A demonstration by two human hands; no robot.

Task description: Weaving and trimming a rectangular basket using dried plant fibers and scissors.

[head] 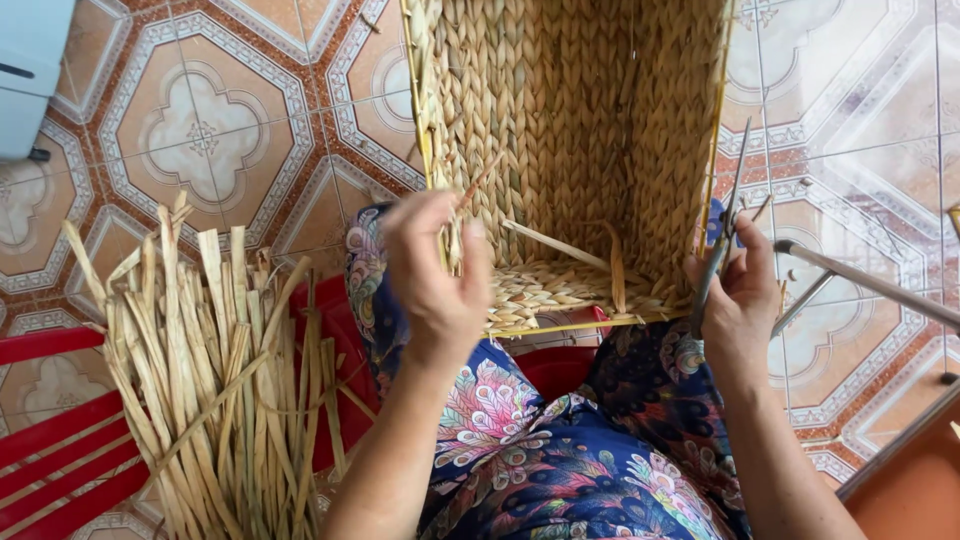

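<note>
right now the person is sitting with a woven basket (580, 130) propped on the lap, its open mouth facing the camera and filling the upper middle of the frame. the basket is lying on its side, braided straw walls running up to the top edge, a thin yellowish frame rod showing along its rim.

the left hand (435, 270) is sitting at centre frame, right against the basket's left rim, fingers curled and pressed together on a straw strand (478, 185) that is sticking up and to the right from the fingertips. it is pinching that strand against the rim weave.

over at the right of the frame, the right hand (740, 295) is closing around a pair of scissors (722, 235), the metal blades pointing up along the basket's right edge, just beside the wall. whether the blades are touching the weave, i cannot tell.

inside the basket a loose flat strand (555, 245) is lying slanted across the lower wall.

at the lower left a bundle of dried straw (215, 380) is resting on a red plastic chair (60, 440), the stalks fanning upward, well apart from both hands. the floral dress (560, 460) is covering the lap at bottom centre. patterned floor tiles (210, 120) are spreading across the upper left, and a metal bar (870, 285) is crossing the right side.
</note>
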